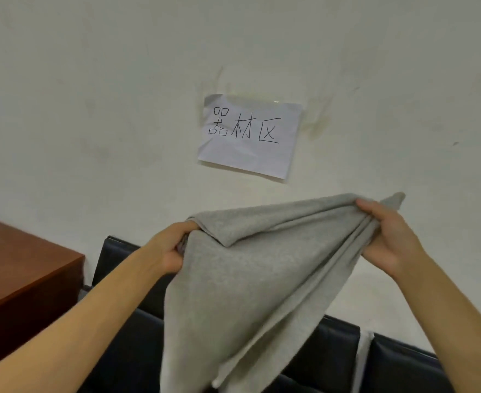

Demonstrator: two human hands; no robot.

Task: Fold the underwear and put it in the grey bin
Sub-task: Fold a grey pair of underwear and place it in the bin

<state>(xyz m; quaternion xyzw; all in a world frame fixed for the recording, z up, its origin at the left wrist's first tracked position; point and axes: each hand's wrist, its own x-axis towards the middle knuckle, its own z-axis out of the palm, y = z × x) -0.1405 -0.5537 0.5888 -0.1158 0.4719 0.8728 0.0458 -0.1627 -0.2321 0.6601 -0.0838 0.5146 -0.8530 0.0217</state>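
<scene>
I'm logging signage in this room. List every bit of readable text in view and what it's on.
"器材区": handwritten in black on the white paper sheet taped to the wall.
No other text: none shows on the grey underwear, the wooden table or the black seat.

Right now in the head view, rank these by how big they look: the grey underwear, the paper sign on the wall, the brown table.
1. Grey underwear, though it is held close to the camera, which inflates it.
2. Brown table, cut off by the frame edge, so its full size is unknown.
3. Paper sign, clearly smallest in view, but farther away.
</scene>
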